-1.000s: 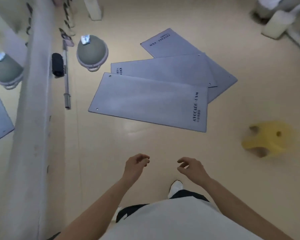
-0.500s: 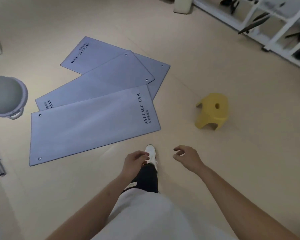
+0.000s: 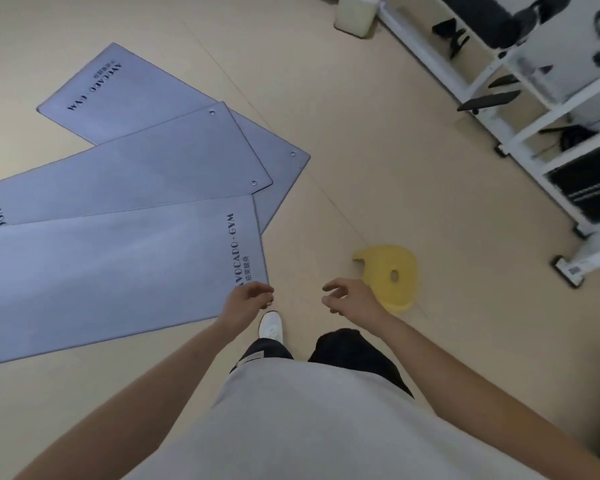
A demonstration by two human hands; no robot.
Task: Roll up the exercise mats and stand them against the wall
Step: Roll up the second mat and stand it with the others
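Three grey-blue exercise mats lie flat and fanned out on the beige floor, overlapping. The nearest mat shows "AVOCADO GYM" along its right end. The middle mat partly covers the far mat. My left hand hovers just above the near mat's right corner, fingers loosely curled, holding nothing. My right hand hangs to the right of it over bare floor, fingers loosely curled and empty.
A small yellow plastic stool stands on the floor just right of my right hand. A white metal rack with dark gear fills the upper right. A pale box sits at the top. My white shoe is below my left hand.
The view has swung right and moved closer to the mats' right ends. The dome trainers and the bar at the left have left the view. Both hands stay empty.
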